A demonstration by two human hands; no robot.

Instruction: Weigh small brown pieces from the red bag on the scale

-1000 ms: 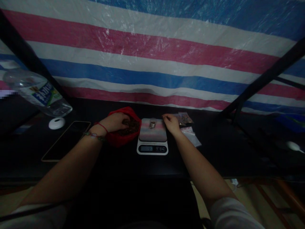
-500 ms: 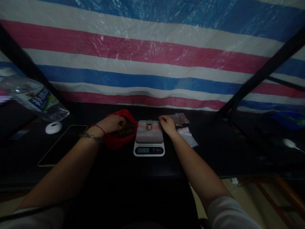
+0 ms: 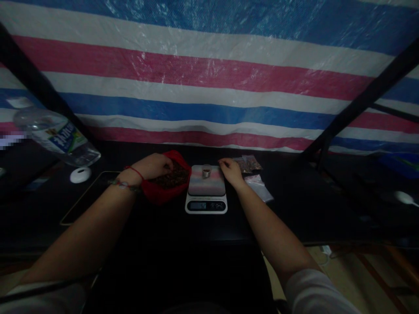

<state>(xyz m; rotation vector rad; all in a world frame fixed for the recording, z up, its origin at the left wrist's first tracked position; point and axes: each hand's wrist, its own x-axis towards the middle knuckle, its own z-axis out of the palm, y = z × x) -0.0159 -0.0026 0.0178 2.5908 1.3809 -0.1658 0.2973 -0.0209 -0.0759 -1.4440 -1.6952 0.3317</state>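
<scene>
On the dark table, before the striped tarpaulin [image 3: 209, 87], the following is recorded.

Scale: a small kitchen scale [image 3: 206, 189] is set at the centre, display lit, reading too small to be told.
Cup: a little cup [image 3: 206, 172] is stood on the scale's plate.
Bag: a red bag [image 3: 166, 179] of dark bits is laid open just left of the scale.
Left hand: the left hand [image 3: 153, 166] is dipped into the bag, fingers curled on its contents.
Right hand: the right hand [image 3: 231, 171] is rested at the scale's right edge, loosely curled, nothing held.
Packets: small clear packets [image 3: 253, 172] are laid beside the right hand.
Progress: weighing is judged under way; the cup's fill cannot be told.
Elsewhere: a water bottle [image 3: 60, 137] and a phone [image 3: 87, 200] are kept at left.
</scene>
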